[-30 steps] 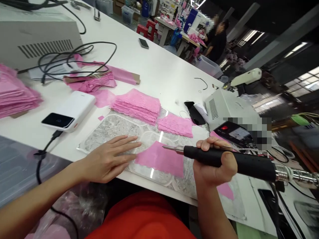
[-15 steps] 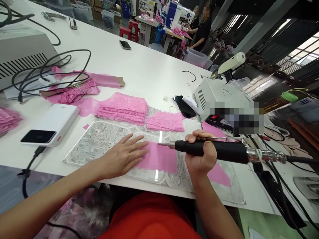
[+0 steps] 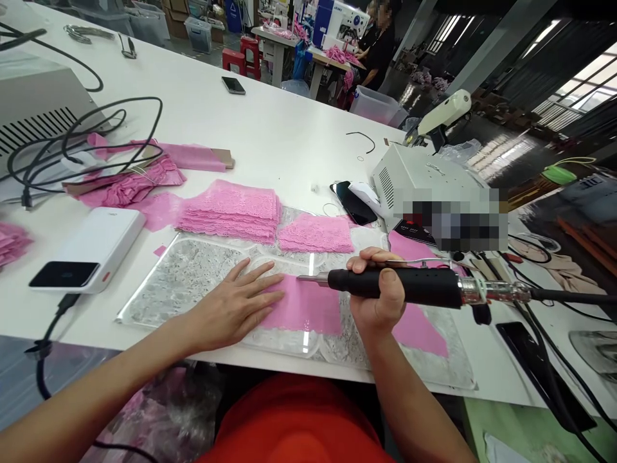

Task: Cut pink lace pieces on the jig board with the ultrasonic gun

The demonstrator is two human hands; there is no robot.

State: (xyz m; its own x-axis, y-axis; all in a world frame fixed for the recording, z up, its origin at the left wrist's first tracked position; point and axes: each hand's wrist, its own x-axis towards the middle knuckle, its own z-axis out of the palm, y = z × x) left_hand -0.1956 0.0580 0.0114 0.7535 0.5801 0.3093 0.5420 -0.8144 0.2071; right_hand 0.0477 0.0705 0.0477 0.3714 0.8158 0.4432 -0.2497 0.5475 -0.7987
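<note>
My left hand (image 3: 234, 307) lies flat with fingers spread, its fingertips over the left end of a pink fabric piece (image 3: 308, 308) with a scalloped lower edge. Beneath the fabric is a clear board (image 3: 154, 283) with a grey speckled look. My right hand (image 3: 378, 299) is wrapped round a black corded hand tool (image 3: 419, 287) with a thin metal tip and a lever along its top. The tip points left, at the fabric's upper edge near my left fingers; whether it touches I cannot tell. Behind stand a tall lace stack (image 3: 231, 209) and a lower pink stack (image 3: 315, 233).
A white power bank (image 3: 106, 238) sits at left, below looped black cables (image 3: 87, 145). A grey box (image 3: 429, 180) and a dark phone (image 3: 354, 202) are at right. Another pink piece (image 3: 419, 331) lies right of my wrist. Farther back, people work at a sewing machine (image 3: 337, 26).
The tool and my right hand have shifted left, bringing the tip closer to my left fingers. My left hand stays flat on the fabric. The whole view has shifted slightly.
</note>
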